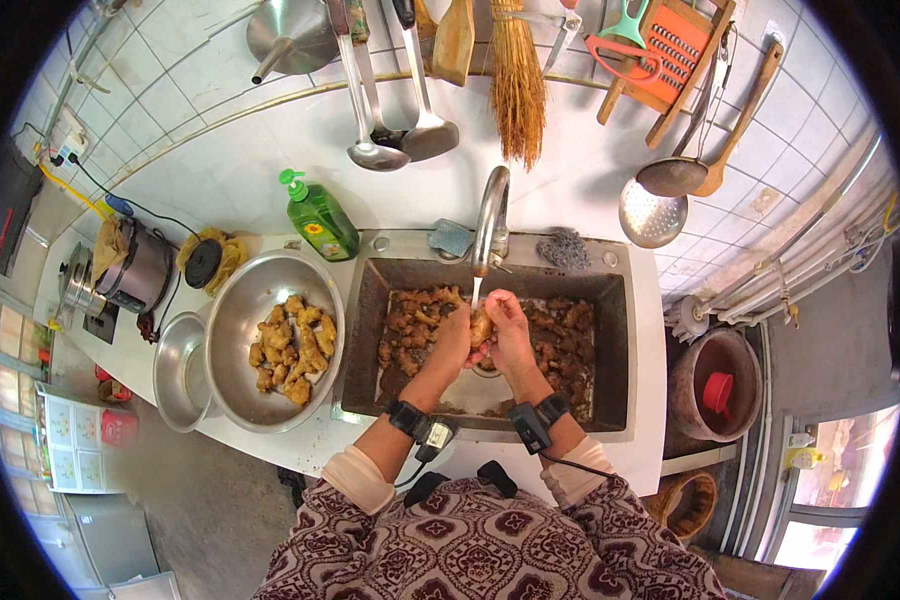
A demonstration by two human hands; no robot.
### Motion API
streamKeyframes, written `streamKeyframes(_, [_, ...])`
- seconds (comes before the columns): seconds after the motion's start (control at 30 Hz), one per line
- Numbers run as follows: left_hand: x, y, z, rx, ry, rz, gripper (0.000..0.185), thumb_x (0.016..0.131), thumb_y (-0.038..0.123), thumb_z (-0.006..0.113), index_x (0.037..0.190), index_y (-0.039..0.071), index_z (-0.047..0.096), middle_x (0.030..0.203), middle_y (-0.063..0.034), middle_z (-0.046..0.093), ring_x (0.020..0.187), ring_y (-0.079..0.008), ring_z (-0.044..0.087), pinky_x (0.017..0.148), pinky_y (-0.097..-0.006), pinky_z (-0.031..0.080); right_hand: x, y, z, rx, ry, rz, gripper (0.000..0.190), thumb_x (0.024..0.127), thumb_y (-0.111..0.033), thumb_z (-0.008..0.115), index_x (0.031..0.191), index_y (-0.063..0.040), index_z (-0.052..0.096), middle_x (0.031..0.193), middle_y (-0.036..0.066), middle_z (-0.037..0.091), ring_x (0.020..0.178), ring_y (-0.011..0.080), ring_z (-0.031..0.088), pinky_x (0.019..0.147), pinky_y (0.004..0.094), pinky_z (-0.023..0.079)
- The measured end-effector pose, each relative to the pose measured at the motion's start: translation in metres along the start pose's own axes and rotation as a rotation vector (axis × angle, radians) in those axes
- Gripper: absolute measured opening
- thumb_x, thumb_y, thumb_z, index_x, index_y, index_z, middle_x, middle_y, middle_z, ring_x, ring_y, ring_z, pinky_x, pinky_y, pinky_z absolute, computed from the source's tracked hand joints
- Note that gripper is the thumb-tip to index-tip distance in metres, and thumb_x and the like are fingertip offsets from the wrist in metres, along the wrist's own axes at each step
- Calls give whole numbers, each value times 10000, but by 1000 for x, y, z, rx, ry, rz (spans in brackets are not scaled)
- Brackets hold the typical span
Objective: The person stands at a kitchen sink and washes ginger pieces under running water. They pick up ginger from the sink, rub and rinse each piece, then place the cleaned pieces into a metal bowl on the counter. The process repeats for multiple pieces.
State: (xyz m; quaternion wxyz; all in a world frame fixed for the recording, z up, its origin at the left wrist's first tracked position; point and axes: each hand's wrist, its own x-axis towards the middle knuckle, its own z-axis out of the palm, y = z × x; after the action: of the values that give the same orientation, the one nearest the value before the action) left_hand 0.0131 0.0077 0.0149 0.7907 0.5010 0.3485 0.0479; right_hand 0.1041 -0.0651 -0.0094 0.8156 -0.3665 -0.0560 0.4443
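Water runs from the curved metal faucet [492, 217] over a piece of ginger root [481, 328] between my two hands. My left hand [454, 337] grips the ginger from the left. Against its right side are the fingers of my right hand [507, 326], thumb and fingertips closed on it. Below, in the dark sink basin [615, 337], unwashed-looking brown ginger roots [412, 322] lie on both sides. A large steel bowl [225, 337] left of the sink holds several paler, yellowish ginger roots [311, 349].
A smaller steel basin [171, 375] sits beside the large bowl. Behind are a green pump bottle [321, 221], a blue sponge cloth [451, 237] and a steel wool scourer [564, 247]. Ladles [379, 156], a straw brush [519, 97], a grater [671, 52] and a skimmer [651, 214] hang on the wall.
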Motion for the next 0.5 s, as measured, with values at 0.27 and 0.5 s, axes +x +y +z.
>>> streamKeyframes(0.27, [3, -13, 11, 535, 367, 783, 397, 961, 365, 302, 862, 20, 474, 644, -113, 495, 563, -274, 491, 529, -369, 402, 8, -11, -7, -235, -55, -136, 45, 923, -127, 518, 967, -116, 521, 911, -13, 535, 835, 91, 517, 743, 264, 434])
streamKeyframes(0.5, [-5, 1, 2, 917, 573, 600, 413, 968, 349, 282, 871, 28, 523, 697, -197, 578, 622, -412, 548, 576, -502, 428, 0, -18, 2, -467, -298, -95, 88, 898, -106, 530, 983, -88, 518, 919, 2, 525, 819, 82, 484, 753, 264, 412])
